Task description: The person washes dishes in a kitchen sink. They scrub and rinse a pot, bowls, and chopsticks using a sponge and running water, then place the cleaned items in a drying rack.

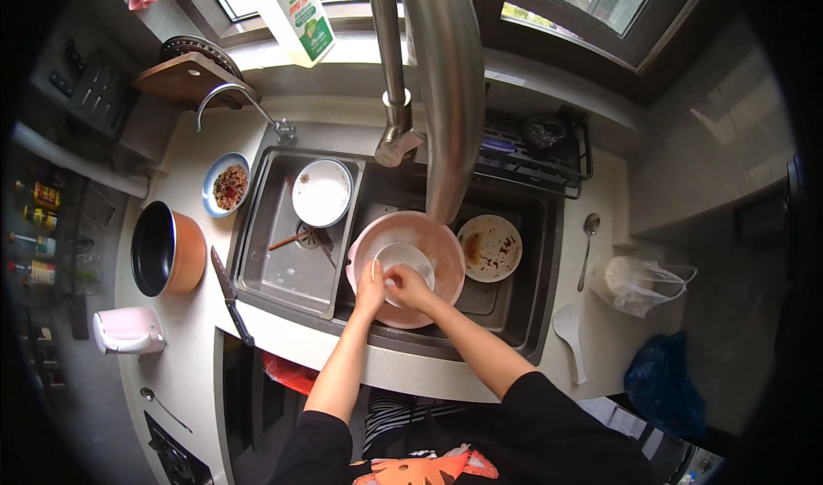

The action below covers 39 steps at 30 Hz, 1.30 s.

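My left hand point(370, 287) grips the left rim of a white bowl point(408, 260) inside a pink plastic basin point(449, 247) in the sink. Over the bowl's inside, my right hand point(406, 286) has its fingers curled; whether they hold something is hidden. A dirty plate point(490, 248) with brown residue lies right of the basin. In the left sink compartment point(263, 215) stands a white bowl with a flower pattern point(322, 192), near brown chopsticks point(289, 239). The large metal faucet point(448, 99) hangs over the basin.
Left of the sink are a kitchen knife point(231, 295), an orange pot point(186, 250), a blue-rimmed bowl of food point(229, 186) and a pink kettle point(130, 329). On the right lie a metal spoon point(587, 247), a white rice paddle point(570, 337) and a clear plastic bag point(633, 286).
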Tool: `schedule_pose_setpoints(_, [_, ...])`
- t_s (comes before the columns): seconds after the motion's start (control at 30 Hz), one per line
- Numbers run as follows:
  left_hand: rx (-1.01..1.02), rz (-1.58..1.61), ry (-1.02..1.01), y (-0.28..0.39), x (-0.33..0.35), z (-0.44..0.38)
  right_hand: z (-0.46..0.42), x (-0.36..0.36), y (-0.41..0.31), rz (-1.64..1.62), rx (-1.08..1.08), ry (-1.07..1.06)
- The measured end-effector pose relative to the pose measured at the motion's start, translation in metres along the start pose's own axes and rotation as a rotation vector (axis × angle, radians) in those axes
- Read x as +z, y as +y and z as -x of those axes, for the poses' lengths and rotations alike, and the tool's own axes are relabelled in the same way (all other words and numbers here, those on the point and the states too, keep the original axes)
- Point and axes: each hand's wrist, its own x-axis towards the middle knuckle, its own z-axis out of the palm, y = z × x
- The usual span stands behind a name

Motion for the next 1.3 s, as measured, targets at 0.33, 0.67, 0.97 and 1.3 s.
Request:
schedule_pose_setpoints(0.33, [0.108, -0.145, 0.149, 0.073, -0.053, 0.044, 0.01, -0.032, 0.023, 0.791, 0.121, 0.418])
schedule_pose_setpoints(0.67, [-0.739, 1.269, -0.343, 0.017, -0.03, 0.037, 0.049, -0.028, -0.042, -0.497, 0.277, 0.401])
schedule_pose_setpoints(0.97, [-0.656, 1.568, -0.702, 0.023, 0.007, 0.049, -0.001, -0.036, -0.12, 0.141, -0.311, 0.53])
schedule_pose_setpoints(1.3, [-0.422, 1.804, -0.104, 0.058, -0.085, 0.05, 0.044, -0.093, -0.001, -0.042, -0.091, 0.859])
